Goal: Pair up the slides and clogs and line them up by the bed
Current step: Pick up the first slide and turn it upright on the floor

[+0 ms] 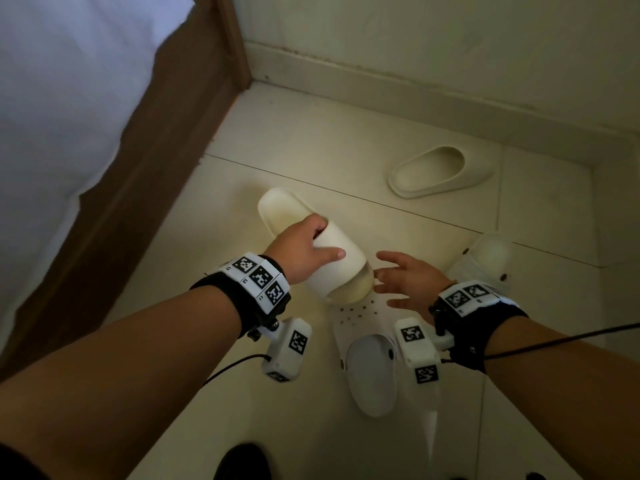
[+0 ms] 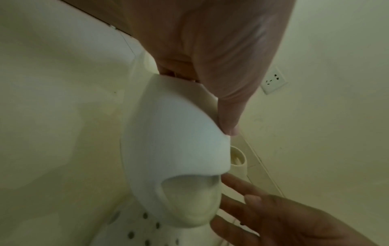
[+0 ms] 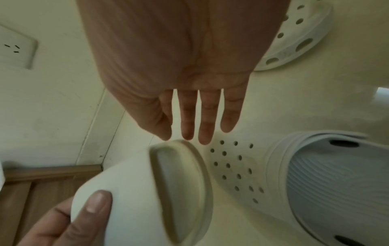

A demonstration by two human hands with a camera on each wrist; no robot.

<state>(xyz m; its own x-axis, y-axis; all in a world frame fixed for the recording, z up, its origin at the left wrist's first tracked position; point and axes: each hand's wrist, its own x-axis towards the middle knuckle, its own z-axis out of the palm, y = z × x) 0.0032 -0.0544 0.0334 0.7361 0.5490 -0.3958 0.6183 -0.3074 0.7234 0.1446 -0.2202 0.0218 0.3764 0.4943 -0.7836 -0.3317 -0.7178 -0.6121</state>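
Note:
My left hand grips a white slide by its strap, fingers tucked under the band and thumb on top; the same slide fills both wrist views. Its toe overlaps a white clog with round holes on the floor below. My right hand hovers just right of the slide's toe with straight, spread fingers, holding nothing. A second white slide lies farther off near the wall. Another white clog lies partly behind my right wrist.
The bed with its white sheet and brown wooden frame runs along the left. A cream wall and skirting close the far side, with a socket low on the wall. The floor is pale tile.

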